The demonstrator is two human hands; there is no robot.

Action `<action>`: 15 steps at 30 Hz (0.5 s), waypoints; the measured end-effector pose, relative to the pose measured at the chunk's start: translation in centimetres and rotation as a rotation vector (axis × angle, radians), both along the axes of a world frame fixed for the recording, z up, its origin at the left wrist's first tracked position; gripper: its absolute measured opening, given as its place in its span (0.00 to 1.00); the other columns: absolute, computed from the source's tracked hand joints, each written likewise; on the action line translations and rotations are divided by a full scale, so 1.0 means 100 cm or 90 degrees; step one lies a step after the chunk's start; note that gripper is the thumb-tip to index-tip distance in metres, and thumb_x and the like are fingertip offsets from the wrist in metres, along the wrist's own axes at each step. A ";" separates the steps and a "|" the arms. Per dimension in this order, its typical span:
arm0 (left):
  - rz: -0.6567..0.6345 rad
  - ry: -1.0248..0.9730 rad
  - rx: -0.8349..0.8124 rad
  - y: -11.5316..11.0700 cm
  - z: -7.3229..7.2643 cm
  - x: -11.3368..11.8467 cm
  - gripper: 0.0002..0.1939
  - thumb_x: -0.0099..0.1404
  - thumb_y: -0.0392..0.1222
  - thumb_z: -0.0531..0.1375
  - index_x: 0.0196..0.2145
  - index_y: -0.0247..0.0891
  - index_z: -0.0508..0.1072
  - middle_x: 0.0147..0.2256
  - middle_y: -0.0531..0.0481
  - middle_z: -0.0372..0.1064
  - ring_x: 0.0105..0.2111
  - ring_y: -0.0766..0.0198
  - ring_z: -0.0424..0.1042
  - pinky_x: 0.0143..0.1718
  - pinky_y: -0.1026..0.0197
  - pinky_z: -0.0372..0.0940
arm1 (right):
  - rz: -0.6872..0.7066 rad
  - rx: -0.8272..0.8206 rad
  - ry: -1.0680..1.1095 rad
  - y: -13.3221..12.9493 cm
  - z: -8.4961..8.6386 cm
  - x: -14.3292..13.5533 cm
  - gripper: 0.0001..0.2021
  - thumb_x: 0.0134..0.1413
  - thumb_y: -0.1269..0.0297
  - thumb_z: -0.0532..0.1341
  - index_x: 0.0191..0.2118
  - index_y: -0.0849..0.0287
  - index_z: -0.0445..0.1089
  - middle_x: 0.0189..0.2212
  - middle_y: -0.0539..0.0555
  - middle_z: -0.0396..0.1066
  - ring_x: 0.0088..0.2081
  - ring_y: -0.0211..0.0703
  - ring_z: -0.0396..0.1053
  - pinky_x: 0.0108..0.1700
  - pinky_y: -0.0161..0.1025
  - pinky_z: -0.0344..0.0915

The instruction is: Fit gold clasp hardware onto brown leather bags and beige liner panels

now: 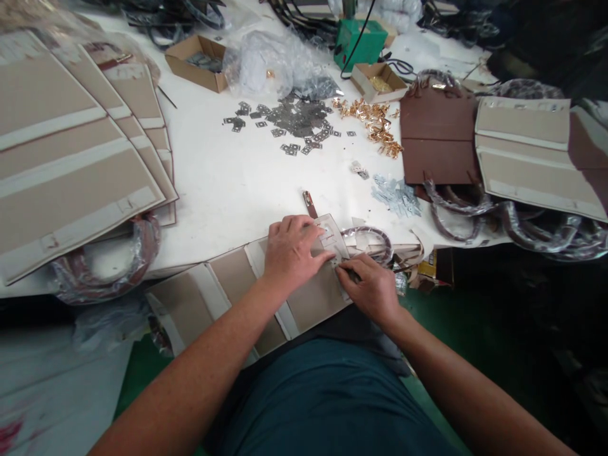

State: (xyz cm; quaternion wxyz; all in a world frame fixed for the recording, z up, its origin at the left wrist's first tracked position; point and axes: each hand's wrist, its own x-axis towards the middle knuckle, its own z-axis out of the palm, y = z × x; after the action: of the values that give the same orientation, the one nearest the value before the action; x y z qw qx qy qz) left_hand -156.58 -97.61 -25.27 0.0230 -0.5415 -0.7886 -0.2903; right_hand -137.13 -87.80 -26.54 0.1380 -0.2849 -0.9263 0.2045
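Observation:
A beige bag panel (313,301) with pale strips lies tilted across the table's front edge and my lap. My left hand (291,250) rests on its upper part, thumb and index finger apart, close to a small fitting at the panel's right end. Beside it, my right hand (369,284) is closed in a pinch at that end, with something small and dark partly showing between the fingers; its kind is hidden. A plastic-wrapped handle (373,235) curves out behind the panel. Just beyond my left hand lies a short brown strap piece (310,204) with metal on it.
Dark metal plates (299,117), gold fasteners (375,120) and silvery strips (395,196) lie loose on the white table (204,164). Stacked bag panels (61,152) stand left, brown bags (437,136) right. Farther back are a cardboard box (197,62) and a green device (360,43).

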 end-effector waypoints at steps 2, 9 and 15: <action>0.001 -0.002 -0.001 0.000 0.000 0.000 0.25 0.58 0.54 0.75 0.49 0.45 0.76 0.53 0.46 0.71 0.55 0.48 0.66 0.55 0.45 0.58 | -0.005 0.021 -0.003 -0.001 -0.001 -0.002 0.10 0.69 0.61 0.59 0.41 0.53 0.80 0.40 0.55 0.80 0.40 0.45 0.77 0.44 0.36 0.68; -0.002 -0.005 -0.004 0.001 0.000 -0.001 0.25 0.58 0.54 0.75 0.49 0.45 0.76 0.54 0.47 0.70 0.56 0.48 0.66 0.57 0.44 0.58 | -0.021 0.068 0.007 0.001 -0.007 -0.007 0.08 0.64 0.65 0.61 0.37 0.54 0.78 0.35 0.54 0.79 0.36 0.45 0.75 0.39 0.37 0.65; -0.001 -0.005 0.006 0.001 -0.002 0.000 0.25 0.59 0.54 0.75 0.49 0.46 0.76 0.54 0.47 0.71 0.56 0.49 0.66 0.56 0.45 0.58 | -0.016 0.038 0.007 0.005 -0.008 -0.009 0.08 0.63 0.66 0.60 0.36 0.54 0.77 0.34 0.53 0.78 0.35 0.44 0.74 0.42 0.36 0.66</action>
State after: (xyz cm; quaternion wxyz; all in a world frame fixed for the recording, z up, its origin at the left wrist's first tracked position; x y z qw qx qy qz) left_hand -156.60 -97.51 -25.47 0.0222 -0.5411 -0.7867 -0.2964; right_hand -137.99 -87.27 -27.36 0.1543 -0.2914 -0.9273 0.1768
